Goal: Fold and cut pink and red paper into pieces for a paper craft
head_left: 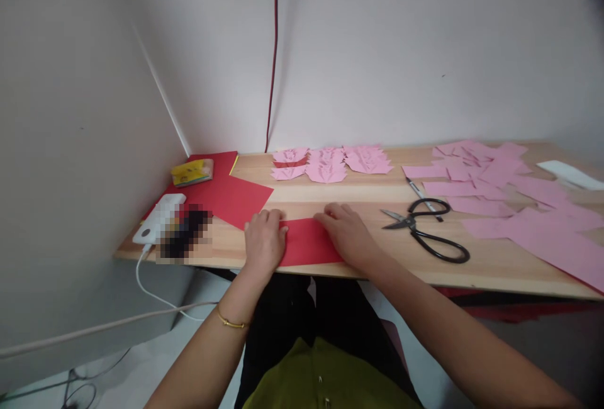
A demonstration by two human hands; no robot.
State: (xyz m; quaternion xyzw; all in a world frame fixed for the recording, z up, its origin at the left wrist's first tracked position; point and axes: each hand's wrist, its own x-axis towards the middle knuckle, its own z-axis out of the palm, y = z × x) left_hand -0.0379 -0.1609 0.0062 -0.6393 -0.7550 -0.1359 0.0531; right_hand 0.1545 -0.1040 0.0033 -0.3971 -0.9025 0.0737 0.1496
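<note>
A red sheet of paper lies at the table's front edge between my two hands. My left hand rests at its left side, fingers curled and the thumb against the paper. Across from it, my right hand grips the right side, with bent fingers at the far corner. Parts of both side edges are hidden under the hands. To the right lie black-handled scissors, their blades apart and pointing left. A grey marker pen lies behind the scissors, partly under one handle.
Cut pink paper pieces stand in rows by the wall. Pink strips cover the right side. At the left are larger red sheets, a yellow packet, and a white power strip with a cable beside a blurred dark object.
</note>
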